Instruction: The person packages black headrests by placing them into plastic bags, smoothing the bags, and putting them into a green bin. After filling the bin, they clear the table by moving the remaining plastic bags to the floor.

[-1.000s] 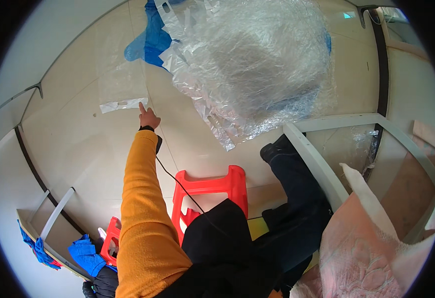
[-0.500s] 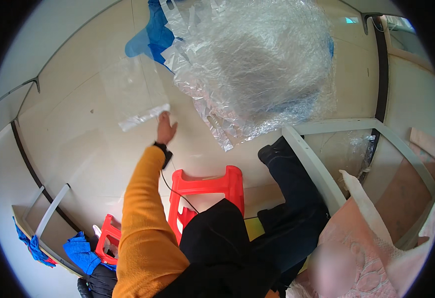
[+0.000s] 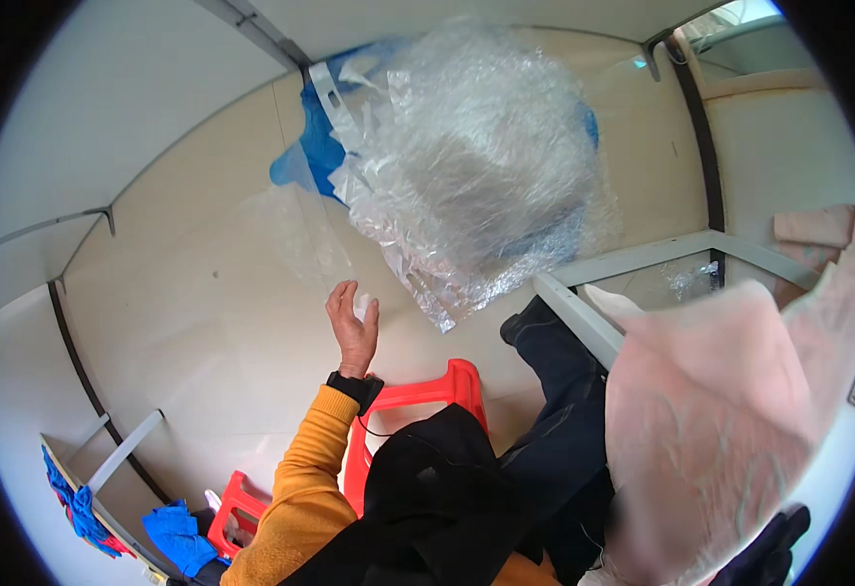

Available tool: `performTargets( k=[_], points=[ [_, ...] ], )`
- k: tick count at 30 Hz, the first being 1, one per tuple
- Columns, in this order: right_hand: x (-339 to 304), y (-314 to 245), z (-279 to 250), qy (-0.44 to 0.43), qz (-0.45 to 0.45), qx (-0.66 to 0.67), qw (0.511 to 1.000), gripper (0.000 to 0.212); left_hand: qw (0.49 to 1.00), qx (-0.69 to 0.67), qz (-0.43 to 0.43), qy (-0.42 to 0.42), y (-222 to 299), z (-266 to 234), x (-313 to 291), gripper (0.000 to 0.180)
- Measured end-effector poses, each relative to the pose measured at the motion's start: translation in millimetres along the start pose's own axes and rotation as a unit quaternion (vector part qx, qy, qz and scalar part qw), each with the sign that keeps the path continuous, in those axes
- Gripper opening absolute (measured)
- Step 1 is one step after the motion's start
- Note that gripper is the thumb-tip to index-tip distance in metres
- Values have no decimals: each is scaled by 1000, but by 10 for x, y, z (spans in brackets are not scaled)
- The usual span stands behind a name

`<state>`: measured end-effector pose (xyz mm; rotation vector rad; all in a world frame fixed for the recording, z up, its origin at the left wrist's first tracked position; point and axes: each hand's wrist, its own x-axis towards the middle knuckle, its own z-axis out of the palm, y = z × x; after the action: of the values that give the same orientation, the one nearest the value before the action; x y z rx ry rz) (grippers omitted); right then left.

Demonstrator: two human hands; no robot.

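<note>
My bare left hand (image 3: 353, 327), with a black band on its wrist, is raised above the tiled floor, just beyond the red stool. A small white piece shows between its thumb and fingers. It seems to be the white edge of the thin clear plastic bag (image 3: 302, 234), which trails from the fingertips toward the blue plastic (image 3: 318, 146). To the right of that bag lies a big crumpled heap of clear plastic (image 3: 476, 156). My right hand is out of sight; only a bit of orange sleeve (image 3: 525, 570) shows at the lower edge.
The red plastic stool (image 3: 417, 394) stands just in front of me. A white metal frame (image 3: 583, 317) is at the right, beside pink cloth (image 3: 710, 391). A dark, glove-like object (image 3: 774, 547) lies lower right. Another red stool (image 3: 237, 513) and blue cloth (image 3: 178, 537) are lower left.
My left hand has drawn back toward me and risen, and the clear bag that lay flat now trails from it. The pink cloth at the right stands higher. The view has shifted.
</note>
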<state>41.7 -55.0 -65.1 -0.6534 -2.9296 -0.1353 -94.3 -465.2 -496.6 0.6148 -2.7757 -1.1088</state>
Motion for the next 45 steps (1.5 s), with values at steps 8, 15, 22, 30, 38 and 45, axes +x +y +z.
performTargets(
  k=[8, 15, 22, 30, 38, 45],
  points=[
    [165, -161, 273, 90, 5, 300, 950, 79, 973, -53, 224, 9, 1776, -964, 337, 45],
    [148, -208, -80, 20, -203, 270, 941, 97, 893, -163, 417, -35, 3196, -1956, 48, 53],
    [289, -506, -355, 148, -152, 466, 859, 85, 684, -209, 680, -159, 4784, -2352, -709, 57],
    [27, 136, -550, 233, -93, 539, 804, 43, 454, -329, 717, -415, 5839, -2260, -1700, 57],
    [-361, 797, -701, 176, 34, 714, 677, 27, 365, -349, 592, -629, 6288, -2000, -2523, 50],
    [-645, 1891, -553, 179, 236, 748, 594, 21, 410, -66, 738, -532, 6184, -1797, -2434, 51]
  ],
)
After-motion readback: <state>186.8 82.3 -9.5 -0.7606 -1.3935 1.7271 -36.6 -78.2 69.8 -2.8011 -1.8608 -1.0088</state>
